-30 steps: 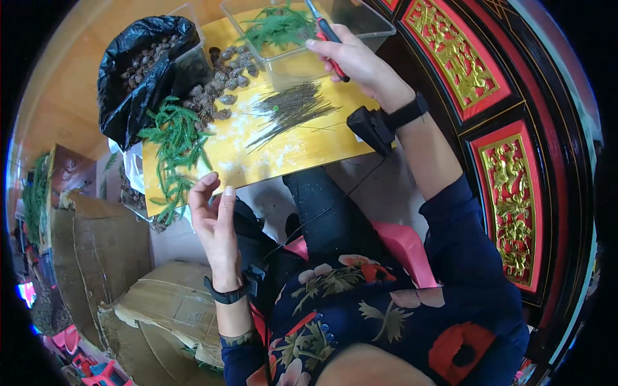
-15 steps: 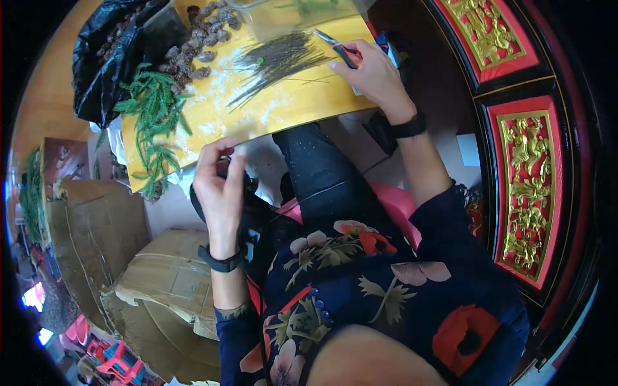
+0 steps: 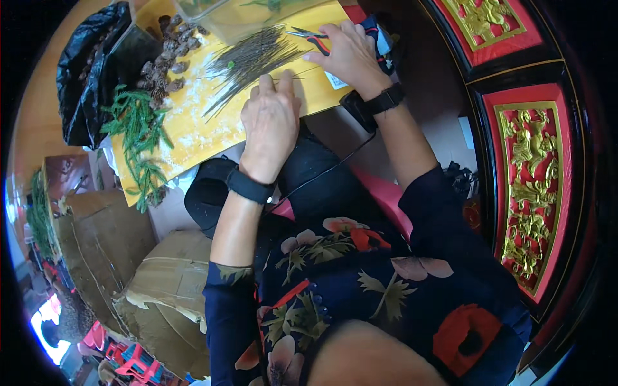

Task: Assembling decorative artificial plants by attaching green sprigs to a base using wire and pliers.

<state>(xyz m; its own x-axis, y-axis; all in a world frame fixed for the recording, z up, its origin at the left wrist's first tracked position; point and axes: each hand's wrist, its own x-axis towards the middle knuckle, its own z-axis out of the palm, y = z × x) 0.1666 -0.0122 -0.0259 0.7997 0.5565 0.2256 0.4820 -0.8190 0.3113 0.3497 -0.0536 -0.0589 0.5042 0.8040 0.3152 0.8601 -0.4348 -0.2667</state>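
Note:
My right hand (image 3: 351, 56) is closed round a pair of pliers (image 3: 318, 42) with slim metal jaws and red-and-black handles, above the right part of the yellow tabletop (image 3: 199, 151). The jaws are parted and point left, over the right end of a loose pile of thin dark wires (image 3: 251, 61). At the near edge of that pile, my left hand (image 3: 271, 125) reaches over the board, fingers stretched out and a little apart. Its fingertips are close to a few stray wires; the thumb is mostly hidden. A small green bit (image 3: 230, 65) lies on the pile.
Green artificial pine sprigs (image 3: 138, 135) hang over the board's left edge. Pine cones (image 3: 168, 55) lie behind them, beside a black plastic bag (image 3: 90, 77). A clear plastic bin (image 3: 219, 22) stands at the back. Cardboard boxes (image 3: 170, 270) sit low on the left; a carved gold-and-red panel (image 3: 528, 193) stands right.
My left hand has moved from below the board's front edge up and right to the wires. My right hand, still holding the pliers, has shifted slightly left and up in the picture.

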